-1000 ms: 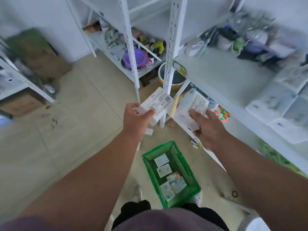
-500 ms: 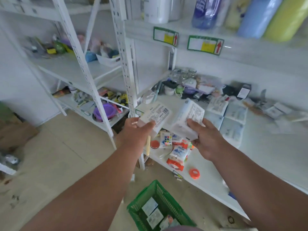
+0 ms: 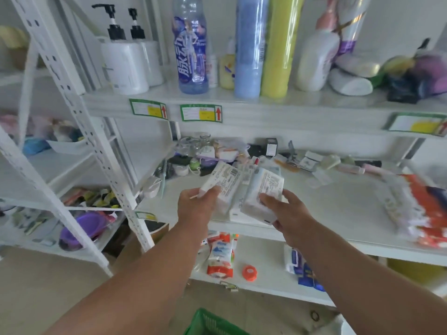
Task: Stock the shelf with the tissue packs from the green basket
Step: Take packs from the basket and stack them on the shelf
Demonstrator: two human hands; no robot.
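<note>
While both of my arms reached toward the white shelf (image 3: 338,201), each hand held one tissue pack over its front edge. My left hand (image 3: 196,209) gripped the left tissue pack (image 3: 223,187) at its near end, thumb curled over the top face. My right hand (image 3: 287,213) gripped the right tissue pack (image 3: 263,197), thumb laid across the top and fingers curled beneath. The two packs were tilted, printed labels up, and sat just beside each other; whether they touched I could not tell. More flat white packs (image 3: 242,215) lay on the shelf directly under them. Only a corner of the green basket (image 3: 210,322) showed, on the floor below my arms. On the board above stood a blue drink bottle (image 3: 191,47) and two pump bottles (image 3: 125,59). Orange and white packets (image 3: 420,213) lay blurred at the right of the shelf.
</note>
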